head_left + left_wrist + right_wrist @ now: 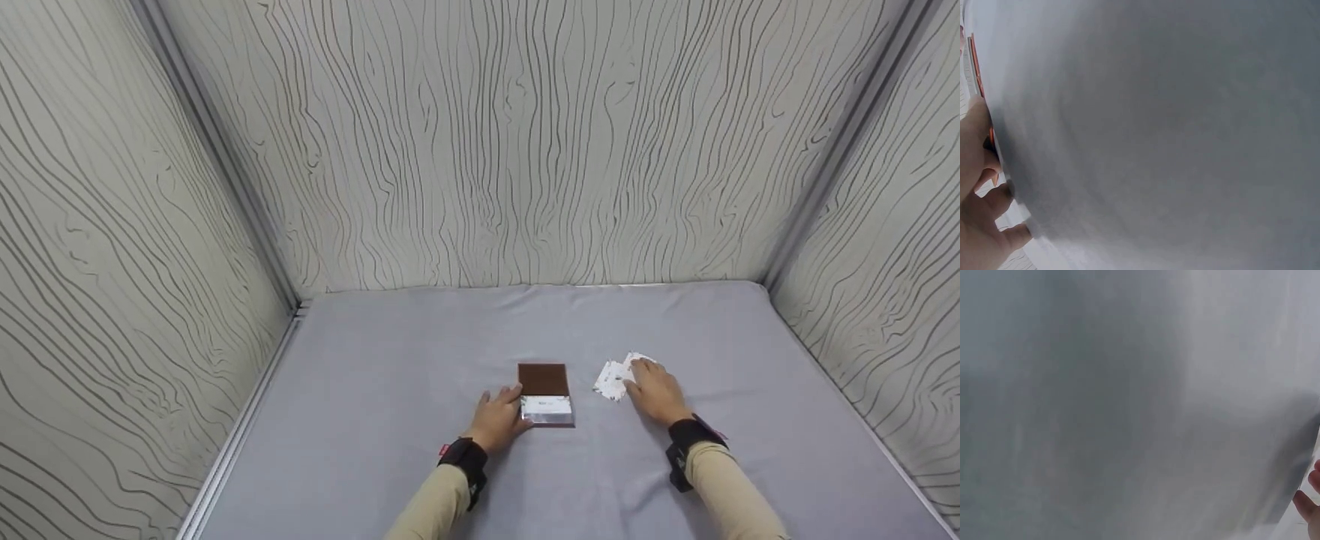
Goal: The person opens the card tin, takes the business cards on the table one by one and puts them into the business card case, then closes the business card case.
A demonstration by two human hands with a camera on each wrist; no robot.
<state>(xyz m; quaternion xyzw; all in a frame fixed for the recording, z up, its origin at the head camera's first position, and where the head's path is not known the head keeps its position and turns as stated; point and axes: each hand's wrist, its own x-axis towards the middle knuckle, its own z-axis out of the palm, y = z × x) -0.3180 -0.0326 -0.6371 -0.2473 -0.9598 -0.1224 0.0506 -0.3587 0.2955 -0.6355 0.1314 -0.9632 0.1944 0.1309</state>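
A flat brown rectangular holder (543, 379) lies on the grey cloth in the head view. Across its lower half is a white printed card (547, 405) with a shiny strip below. My left hand (496, 422) holds the holder's left side, fingers at the upper part of the edge and thumb near the lower corner. The left wrist view catches only its thin orange-brown edge (980, 79) by the fingers. To the right, white patterned cards (610, 381) lie spread at an angle. My right hand (658, 394) rests on the rightmost with extended fingers, partly covering it.
Grey cloth (390, 360) with light wrinkles covers the table. Wood-grain panels (487, 150) rise at the back and on both sides. A metal rail (240, 435) runs along the left table edge. Black straps (466, 465) circle both wrists.
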